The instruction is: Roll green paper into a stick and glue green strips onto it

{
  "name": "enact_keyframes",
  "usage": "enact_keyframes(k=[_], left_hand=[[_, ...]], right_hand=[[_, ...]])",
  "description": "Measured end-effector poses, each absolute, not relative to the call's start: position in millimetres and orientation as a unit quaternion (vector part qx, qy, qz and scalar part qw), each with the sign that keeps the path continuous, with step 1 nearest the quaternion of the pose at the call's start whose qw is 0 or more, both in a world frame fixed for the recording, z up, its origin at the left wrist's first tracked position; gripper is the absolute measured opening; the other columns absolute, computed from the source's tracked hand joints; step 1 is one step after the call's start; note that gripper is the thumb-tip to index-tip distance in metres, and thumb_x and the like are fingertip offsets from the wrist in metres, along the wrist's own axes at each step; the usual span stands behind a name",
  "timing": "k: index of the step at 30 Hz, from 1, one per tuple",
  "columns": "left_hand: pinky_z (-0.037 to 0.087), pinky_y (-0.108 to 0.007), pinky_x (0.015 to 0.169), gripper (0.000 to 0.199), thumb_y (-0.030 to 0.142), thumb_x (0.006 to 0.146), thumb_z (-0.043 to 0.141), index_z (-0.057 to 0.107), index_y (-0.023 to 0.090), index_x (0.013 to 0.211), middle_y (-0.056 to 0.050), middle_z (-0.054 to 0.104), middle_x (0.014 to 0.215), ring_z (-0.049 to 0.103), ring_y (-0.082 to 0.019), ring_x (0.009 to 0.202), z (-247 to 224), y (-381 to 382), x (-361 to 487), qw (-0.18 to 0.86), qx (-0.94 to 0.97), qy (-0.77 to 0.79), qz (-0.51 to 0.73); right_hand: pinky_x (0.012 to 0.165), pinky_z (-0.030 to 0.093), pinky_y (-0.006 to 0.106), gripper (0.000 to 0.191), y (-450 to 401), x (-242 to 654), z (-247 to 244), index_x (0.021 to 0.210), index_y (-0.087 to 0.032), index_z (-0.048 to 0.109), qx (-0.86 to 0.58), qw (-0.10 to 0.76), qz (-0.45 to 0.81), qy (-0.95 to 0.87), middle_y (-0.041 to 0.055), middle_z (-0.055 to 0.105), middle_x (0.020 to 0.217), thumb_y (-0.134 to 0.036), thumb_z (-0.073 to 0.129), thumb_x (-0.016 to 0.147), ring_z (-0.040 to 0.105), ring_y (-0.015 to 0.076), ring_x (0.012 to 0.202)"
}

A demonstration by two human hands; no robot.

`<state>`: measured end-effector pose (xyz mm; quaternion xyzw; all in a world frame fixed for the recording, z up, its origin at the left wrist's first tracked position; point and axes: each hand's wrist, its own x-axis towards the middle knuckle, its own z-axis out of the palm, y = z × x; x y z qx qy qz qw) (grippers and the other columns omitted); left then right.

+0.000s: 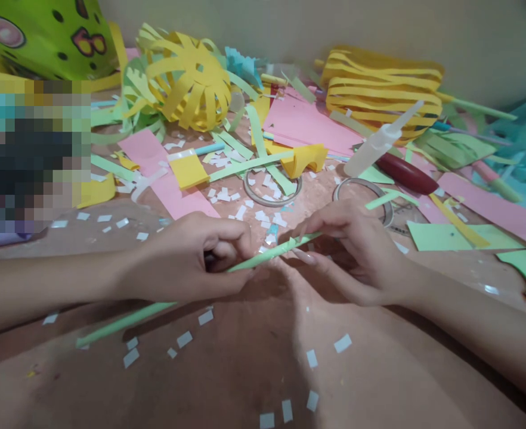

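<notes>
A thin light-green rolled paper stick point(267, 255) runs slantwise between both hands, its lower end lying out to the left under my left wrist. My left hand point(200, 256) is closed on its middle, thumb below and fingers curled. At the upper right end, my right hand point(356, 256) pinches the stick between thumb and fingers. A small raised flap of green paper shows on the stick by the right fingertips. Just beyond the right hand lies a grey ring point(390, 214), perhaps a tape roll, with a green strip across it. A second grey ring point(248, 193) lies ahead of the left hand.
Paper scraps litter the brown surface. Behind stand a yellow paper-strip ball point(195, 80) and a yellow strip lantern point(383, 83). A white nozzle bottle point(373, 149) leans near a dark red handle point(406, 173). Pink sheets point(312, 122) and a bright green bag point(57, 36) lie farther back.
</notes>
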<state>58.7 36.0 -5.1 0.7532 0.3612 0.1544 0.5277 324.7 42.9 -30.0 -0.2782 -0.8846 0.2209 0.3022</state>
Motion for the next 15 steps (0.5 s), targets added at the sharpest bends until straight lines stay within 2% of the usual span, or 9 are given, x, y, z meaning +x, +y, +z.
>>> enact_keyframes(k=[4, 9, 15], left_hand=[[0.014, -0.019, 0.040, 0.018, 0.019, 0.090, 0.060, 0.049, 0.019, 0.076, 0.011, 0.029, 0.053, 0.024, -0.004, 0.044, -6.5, 33.7, 59.5, 0.526, 0.754, 0.363, 0.151], [0.013, -0.020, 0.041, 0.023, 0.020, 0.091, 0.060, 0.044, 0.020, 0.074, 0.010, 0.026, 0.056, 0.020, -0.005, 0.047, -5.3, 32.4, 59.0, 0.507, 0.764, 0.367, 0.158], [0.019, -0.017, 0.041, 0.016, 0.016, 0.089, 0.060, 0.050, 0.019, 0.076, 0.010, 0.032, 0.054, 0.026, -0.006, 0.047, -8.2, 33.5, 58.3, 0.483, 0.788, 0.348, 0.156]], right_hand=[[0.094, 0.055, 0.054, 0.031, 43.4, 324.0, -30.6, 0.116, -0.025, 0.048, -0.272, 0.305, 0.224, -0.885, 0.0047, 0.075, 0.092, -0.023, 0.066, 0.092, 0.074, 0.0251, 0.089], [0.089, 0.056, 0.052, 0.037, 43.2, 324.0, -31.8, 0.112, -0.029, 0.043, -0.277, 0.317, 0.236, -0.876, 0.0060, 0.074, 0.099, -0.020, 0.069, 0.088, 0.074, 0.0272, 0.092], [0.089, 0.055, 0.053, 0.033, 43.2, 325.2, -31.8, 0.111, -0.029, 0.042, -0.293, 0.300, 0.226, -0.879, 0.0081, 0.074, 0.098, -0.021, 0.067, 0.091, 0.073, 0.0294, 0.098]])
